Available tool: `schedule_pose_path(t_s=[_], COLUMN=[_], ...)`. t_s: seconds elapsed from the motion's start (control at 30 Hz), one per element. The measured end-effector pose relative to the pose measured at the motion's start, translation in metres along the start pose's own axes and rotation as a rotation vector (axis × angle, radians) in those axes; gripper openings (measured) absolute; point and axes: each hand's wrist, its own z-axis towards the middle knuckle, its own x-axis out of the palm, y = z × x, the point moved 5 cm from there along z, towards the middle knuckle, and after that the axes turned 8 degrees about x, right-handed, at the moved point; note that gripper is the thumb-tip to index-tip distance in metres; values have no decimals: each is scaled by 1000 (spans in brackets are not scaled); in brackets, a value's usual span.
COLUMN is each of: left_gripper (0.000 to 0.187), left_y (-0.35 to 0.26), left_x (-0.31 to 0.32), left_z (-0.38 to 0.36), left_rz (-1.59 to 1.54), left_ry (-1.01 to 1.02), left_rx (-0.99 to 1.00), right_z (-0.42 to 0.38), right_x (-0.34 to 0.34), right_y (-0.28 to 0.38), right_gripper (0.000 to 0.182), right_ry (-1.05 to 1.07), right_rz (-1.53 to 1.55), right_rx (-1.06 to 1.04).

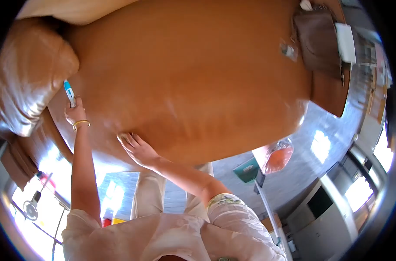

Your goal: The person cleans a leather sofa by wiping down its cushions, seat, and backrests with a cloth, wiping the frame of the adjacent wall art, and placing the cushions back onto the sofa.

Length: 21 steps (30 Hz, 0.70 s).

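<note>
While the left hand (75, 114) pinches the lower end of a white-and-blue stick (70, 93) between its thumb and fingers at the left of the frame, the right hand (139, 151) lies left of centre in the lower half, its fingers together and bent down on a brown padded seat (198, 82); whether something sits under those fingertips, I cannot tell. The stick stands out from the left hand toward the upper left, its blue tip just beside a glossy brown cushion (37, 71). A gold-coloured bangle (81, 125) circles the left wrist. The seat fills the middle and top of the frame. Near its right end, in the upper right, lies a small clear packet (288, 51), and beyond that a dark brown bag (317, 41), with a flat white item (345, 43) against its right side. Below the seat, right of centre, a green dustpan (246, 170) is on the grey-blue floor (309, 139), just beside a pinkish item (279, 157) wrapped in clear plastic.
</note>
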Motion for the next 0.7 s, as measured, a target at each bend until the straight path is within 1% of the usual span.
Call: schedule_pose_path(t_s=[0.03,0.07,0.1,0.13,0.17,0.2,0.23,0.27,0.3,0.33,0.37,0.4,0.43,0.47,0.5,0.53,0.57,0.6,0.63,0.67,0.7], left_gripper=[35,35,39,41,43,45,48,44,39,39,42,47,54,55,56,57,60,63,75,79,84], left_y=[-12,-44,-88,-102,-148,-194,-241,-284,-327,-375,-410,-449,-476,-494,-513,-530,-545,-559,-569,-570,-564], left_x=[12,20,24,49,55,62,68,76,84,84,94,95,105,117,131,141,145,148,155,160,169], left_z=[-8,-26,-45,-51,-66,-81,-97,-116,-130,-139,-145,-153,-162,-163,-165,-169,-172,-175,-181,-183,-187], left_rz=[-200,-397,-634,-816,-838,-862,-889,-935,-884,-837,-724,-637,-685,-653,-623,-596,-604,-613,-676,-590,-501], left_ry=[13,25,51,166,235,299,358,373,427,529,592,647,784,774,764,752,781,819,1025,987,937], left_rx=[-239,-488,-761,-786,-696,-604,-512,-458,-398,-244,-93,15,23,49,78,108,114,119,175,358,533], right_z=[-17,-28,-46,-77,-117,-155,-193,-222,-246,-262,-268,-262,-243,-215,-169,-123,-91,-75,-61,-65,-79], right_x=[14,-5,-30,-56,-75,-98,-125,-146,-163,-176,-185,-187,-175,-155,-120,-86,-38,-33,-28,-46,-62], right_y=[-17,-51,-97,-149,-198,-242,-279,-306,-324,-334,-337,-329,-311,-290,-255,-218,-176,-158,-139,-146,-171], right_gripper=[26,25,23,22,20,19,18,17,16,16,15,15,15,15,15,18,26,29,32,30,28], right_ry=[185,224,212,46,-439,-913,-1181,-1349,-1488,-1600,-1663,-1674,-1604,-1493,-1264,-1076,-594,-427,-322,-334,-313], right_rz=[333,440,516,875,1659,2150,2268,2204,2068,1890,1706,1523,1368,1285,1192,1082,627,342,61,9,51], right_rx=[210,395,621,929,1124,1028,929,948,1017,1102,1201,1315,1426,1450,1350,1224,975,825,648,573,602])
